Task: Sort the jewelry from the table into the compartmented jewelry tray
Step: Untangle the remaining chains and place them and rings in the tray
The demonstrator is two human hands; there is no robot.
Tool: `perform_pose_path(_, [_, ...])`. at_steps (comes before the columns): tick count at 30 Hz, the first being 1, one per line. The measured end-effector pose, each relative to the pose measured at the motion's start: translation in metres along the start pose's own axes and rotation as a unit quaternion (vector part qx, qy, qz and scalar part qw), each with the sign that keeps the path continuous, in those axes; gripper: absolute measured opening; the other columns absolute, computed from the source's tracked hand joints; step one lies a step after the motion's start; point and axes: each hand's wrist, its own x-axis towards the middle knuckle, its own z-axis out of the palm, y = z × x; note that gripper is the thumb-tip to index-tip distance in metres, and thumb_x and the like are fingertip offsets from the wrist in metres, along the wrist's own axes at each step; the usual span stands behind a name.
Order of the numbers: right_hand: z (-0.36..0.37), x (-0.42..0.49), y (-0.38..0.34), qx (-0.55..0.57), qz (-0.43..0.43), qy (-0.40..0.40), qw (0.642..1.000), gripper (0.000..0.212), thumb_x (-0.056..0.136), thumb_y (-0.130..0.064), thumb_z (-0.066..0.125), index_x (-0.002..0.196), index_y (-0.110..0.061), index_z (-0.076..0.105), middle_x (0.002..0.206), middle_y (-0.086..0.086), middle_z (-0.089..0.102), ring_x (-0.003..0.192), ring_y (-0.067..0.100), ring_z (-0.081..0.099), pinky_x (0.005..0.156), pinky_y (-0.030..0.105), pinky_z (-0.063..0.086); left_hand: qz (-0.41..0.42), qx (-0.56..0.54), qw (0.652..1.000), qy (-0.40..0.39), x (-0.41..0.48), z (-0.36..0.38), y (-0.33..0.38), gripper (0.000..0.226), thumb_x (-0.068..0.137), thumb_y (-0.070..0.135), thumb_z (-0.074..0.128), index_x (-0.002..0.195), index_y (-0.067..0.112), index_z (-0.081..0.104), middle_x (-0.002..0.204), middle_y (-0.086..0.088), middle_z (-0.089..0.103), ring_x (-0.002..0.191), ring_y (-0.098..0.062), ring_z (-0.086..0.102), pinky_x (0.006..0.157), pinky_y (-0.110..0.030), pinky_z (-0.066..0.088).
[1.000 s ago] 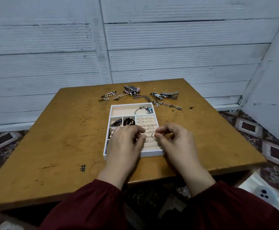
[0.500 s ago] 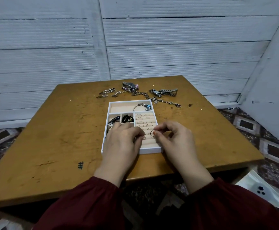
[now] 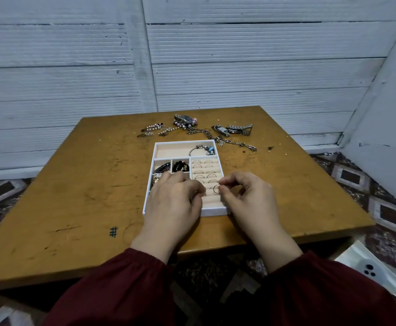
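The big brown table [image 3: 74, 184] is carrying everything. The white jewelry tray [image 3: 214, 212] is sitting in the middle of it, a little closer to the near edge, so both hands can reach it easily.

The left hand [image 3: 173, 203] is lying palm down over the tray's near left part. It may be keeping the tray from sliding. Its fingertips are tucked out of sight, so I cannot tell if it is gripping anything.

The right hand [image 3: 248, 196] is hanging over the tray's near right corner, pinching a thin ring [image 3: 216, 189] between thumb and first finger. The ring is standing upright just above the soft ring rows, so I think it is going into a slot there. Other rings [image 3: 202, 171] are already sitting in the rows behind it, and a bracelet [image 3: 201, 148] is lying in the long far compartment.

Along the table's far edge, watches [image 3: 232, 129], a chain [image 3: 239, 144] and bead strings [image 3: 161, 131] are waiting to be sorted.

I am seeing no brand names. The only writing is a small dark # mark [image 3: 113, 231] close to the table's near edge, left of the tray.
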Motion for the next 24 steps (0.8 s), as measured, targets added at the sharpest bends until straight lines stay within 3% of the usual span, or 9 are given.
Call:
perform_pose_path(9, [-0.0013,-0.0004,-0.0021,-0.013,-0.004,-0.001,1.000,0.009,0.079,-0.021,0.070,0.082,-0.029,0.070,0.082,-0.013,0.065,0.068,0.006,0.056,0.065,0.033,0.053,0.005,-0.015,1.000,-0.005,-0.0002,0.0042,-0.0012,0.012,0.081,0.020,0.065,0.086,0.027,0.072,0.086,0.007,0.057,0.088,-0.018,0.049,0.072,-0.025,0.032])
perform_pose_path(14, [-0.0007,0.0000,-0.0040,-0.036,-0.011,0.000,0.999,0.008,0.080,-0.022,0.071,0.084,-0.030,0.071,0.082,-0.016,0.063,0.069,0.004,0.054,0.063,0.031,0.052,-0.033,-0.109,0.992,0.055,0.0012,0.0023,-0.0057,0.010,0.082,0.015,0.066,0.088,0.022,0.071,0.087,0.006,0.055,0.088,-0.017,0.054,0.074,-0.030,0.045])
perform_pose_path(24, [-0.0010,0.0021,-0.0059,-0.061,-0.022,-0.014,0.998,0.007,0.079,-0.023,0.072,0.081,-0.030,0.072,0.083,-0.017,0.060,0.073,0.001,0.050,0.062,0.026,0.045,-0.054,-0.147,0.981,0.115,0.0038,-0.0036,-0.0092,0.014,0.081,0.009,0.066,0.088,0.019,0.072,0.080,0.021,0.044,0.081,-0.016,0.055,0.068,-0.028,0.044])
